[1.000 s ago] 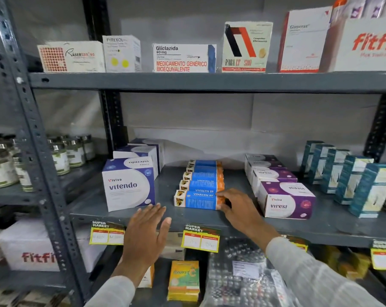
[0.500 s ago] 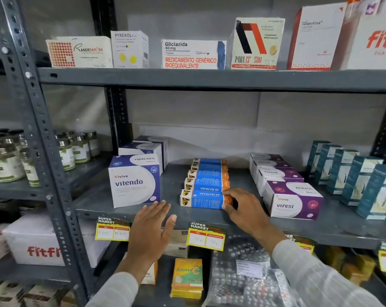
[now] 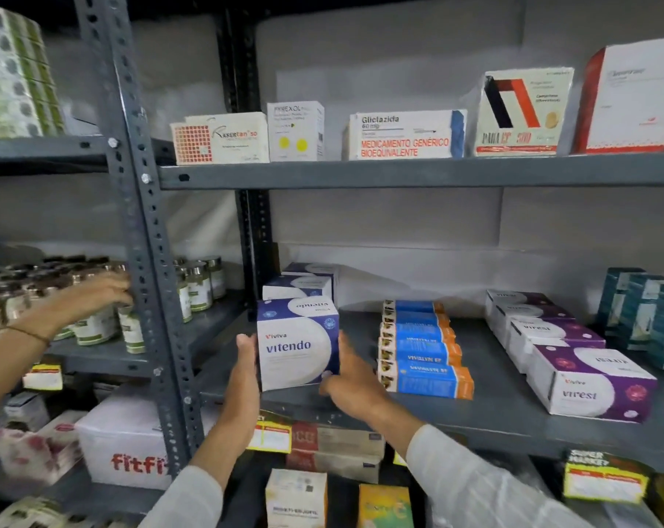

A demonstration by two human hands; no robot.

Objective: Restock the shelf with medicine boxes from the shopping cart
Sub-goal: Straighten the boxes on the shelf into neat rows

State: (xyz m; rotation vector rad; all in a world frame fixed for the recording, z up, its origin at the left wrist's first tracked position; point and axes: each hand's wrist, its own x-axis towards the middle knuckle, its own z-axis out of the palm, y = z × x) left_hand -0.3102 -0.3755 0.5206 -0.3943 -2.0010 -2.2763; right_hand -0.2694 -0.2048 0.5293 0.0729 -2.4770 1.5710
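A blue and white Vitendo box [image 3: 298, 342] stands at the front of the grey middle shelf [image 3: 513, 417]. My left hand [image 3: 244, 369] presses flat against its left side. My right hand [image 3: 351, 383] cups its lower right corner, so the box sits gripped between both palms. Two more Vitendo boxes [image 3: 303, 283] line up behind it. To the right lie a row of blue and orange Vivalyn boxes [image 3: 423, 354] and a row of purple Virest boxes [image 3: 589, 379]. No shopping cart is in view.
Another person's arm [image 3: 56, 310] reaches in from the left among jars [image 3: 193, 287] on the neighbouring shelf. A perforated steel upright [image 3: 147, 261] divides the two bays. The upper shelf [image 3: 418, 171] carries several boxes. Teal boxes [image 3: 642, 314] stand far right. Price tags [image 3: 269, 436] hang on the shelf edge.
My right hand left the Vivalyn row and went to the Vitendo box; my left hand rose to its left side. The camera shifted left and down. Another person's arm appeared at the left.
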